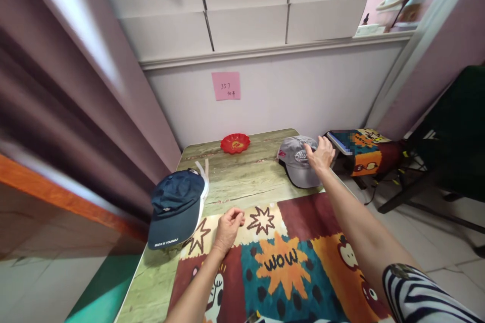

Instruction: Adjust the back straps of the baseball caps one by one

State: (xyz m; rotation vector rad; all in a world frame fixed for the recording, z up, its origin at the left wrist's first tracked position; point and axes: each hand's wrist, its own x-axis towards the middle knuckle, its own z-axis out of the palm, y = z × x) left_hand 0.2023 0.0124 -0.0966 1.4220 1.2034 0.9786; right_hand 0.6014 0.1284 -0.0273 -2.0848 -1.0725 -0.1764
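Right of centre in the frame, the right hand point(322, 154) overlaps the grey cap point(301, 174) on the desk point(242, 181), grip apart; the left hand point(228, 227), lower centre, curls its grip together, near the navy cap point(176, 207) at left.

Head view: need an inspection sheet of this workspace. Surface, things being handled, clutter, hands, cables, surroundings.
Surface: wood-grain table, near part covered by a patterned mat printed "WOW".
Things: grey cap at far right, brim toward the person; navy cap at the left edge, also brim toward the person.
Clutter: red dish near the back edge.
Hands: right hand spread over the grey cap's right side, grip unclear; left hand loosely curled over the mat, nothing seen in it.
Cables: thin dark strand by the floor at right, possibly a cable.
Surroundings: pink note marked 357 on the wall; mauve curtain at left.
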